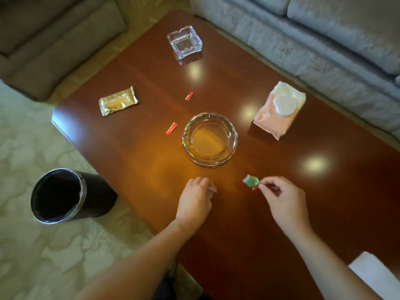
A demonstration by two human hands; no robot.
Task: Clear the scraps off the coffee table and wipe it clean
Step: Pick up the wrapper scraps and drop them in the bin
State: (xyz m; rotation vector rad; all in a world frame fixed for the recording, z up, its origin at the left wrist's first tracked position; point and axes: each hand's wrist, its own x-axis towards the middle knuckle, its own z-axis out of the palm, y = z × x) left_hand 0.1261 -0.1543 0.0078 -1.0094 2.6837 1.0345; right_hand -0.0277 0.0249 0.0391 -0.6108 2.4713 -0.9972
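The right grip (283, 200) pinches a crumpled green foil scrap (251, 180), shiny with a red edge, just above the glossy tabletop (238, 245) near its front. The left grip (195, 200) is curled, knuckles up, and I cannot tell whether it holds anything.

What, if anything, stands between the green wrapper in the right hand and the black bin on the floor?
Only the left hand, which lies on the straight line from the green wrapper, pinched by the right hand, to the black bin. The round ashtray sits farther back, off that line.
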